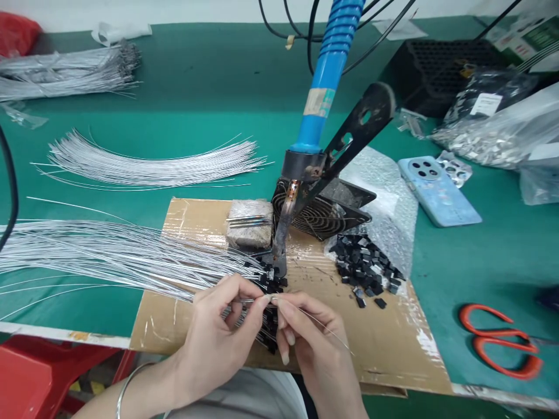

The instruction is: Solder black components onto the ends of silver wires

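My left hand (231, 329) and my right hand (317, 334) meet at the front of the cardboard sheet (384, 343), fingertips almost touching. Both are closed in a pinch on a thin silver wire (325, 327), whose free end sticks out to the right below my right hand. What lies right between the fingertips is too small to make out. Behind and under my left hand runs a bundle of silver wires (131, 250) with black tabs (271, 279) on their right ends. Just beyond my fingers, the stained metal nozzle (286, 218) of a blue-handled heating tool (321, 99) points down.
A black bracket (362, 125) props the tool beside a black fan (317, 215) and a wrapped block (250, 224). Loose black pieces (367, 265) lie right, near a blue phone (439, 189) and orange-handled scissors (500, 337). Another wire bundle (148, 166) lies behind.
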`<state>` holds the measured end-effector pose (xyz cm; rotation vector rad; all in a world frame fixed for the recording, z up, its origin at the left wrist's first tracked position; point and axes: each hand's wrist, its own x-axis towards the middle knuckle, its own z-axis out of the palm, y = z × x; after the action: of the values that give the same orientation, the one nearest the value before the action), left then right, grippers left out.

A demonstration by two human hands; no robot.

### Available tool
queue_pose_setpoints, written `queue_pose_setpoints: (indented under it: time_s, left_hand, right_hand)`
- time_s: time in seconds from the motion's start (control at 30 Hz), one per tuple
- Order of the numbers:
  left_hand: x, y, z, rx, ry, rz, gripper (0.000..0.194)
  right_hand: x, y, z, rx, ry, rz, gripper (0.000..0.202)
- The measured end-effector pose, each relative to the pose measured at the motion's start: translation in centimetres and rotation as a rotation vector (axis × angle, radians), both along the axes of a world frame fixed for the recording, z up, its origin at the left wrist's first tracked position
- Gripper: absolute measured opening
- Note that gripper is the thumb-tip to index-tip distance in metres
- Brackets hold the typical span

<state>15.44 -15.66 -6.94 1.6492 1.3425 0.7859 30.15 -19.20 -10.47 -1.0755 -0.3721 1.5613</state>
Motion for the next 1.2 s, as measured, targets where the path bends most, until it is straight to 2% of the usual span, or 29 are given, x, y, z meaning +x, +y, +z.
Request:
queue_pose_setpoints:
  time_s: [0.47, 0.63, 0.77, 0.9, 0.97, 1.07, 1.13, 1.2]
  left_hand:
    - [0.2, -0.3, -0.4, 0.096, 0.034, 0.003, 0.020]
    - [0.5, -0.5, -0.6, 0.119, 0.015, 0.035, 0.019]
    - [0.7, -0.4, -0.3, 0.009, -0.057, 0.050, 0.021]
    - [0.7, 0.2, 0.0, -0.130, -0.149, 0.079, 0.021]
    - [0.6, 0.5, 0.2, -0.158, -0.180, 0.111, 0.019]
    - [0.5, 1.0, 0.4, -0.198, -0.208, 0.141, 0.017]
    - [0.4, 1.3, 0.5, -0.223, -0.219, 0.151, 0.016]
    - [0.4, 1.4, 0.6, -0.241, -0.224, 0.157, 0.015]
  right_hand:
    - [0.0, -0.1, -0.2, 0.006, 0.018, 0.009, 0.020]
    - [-0.9, 0.1, 0.1, -0.021, 0.030, -0.080, 0.024]
    - [-1.4, 0.1, 0.3, -0.033, 0.023, -0.102, 0.024]
    - [0.2, -0.4, -0.2, -0.025, -0.011, -0.007, 0.027]
    - [2.3, -1.0, -0.6, 0.032, -0.113, -0.034, 0.044]
    - [6.1, -1.9, -0.9, 0.067, -0.426, -0.261, 0.063]
    - [8.3, -2.5, -1.0, -0.002, -0.685, -0.441, 0.056]
    - [9.9, -2.9, -1.2, -0.086, -0.972, -0.478, 0.044]
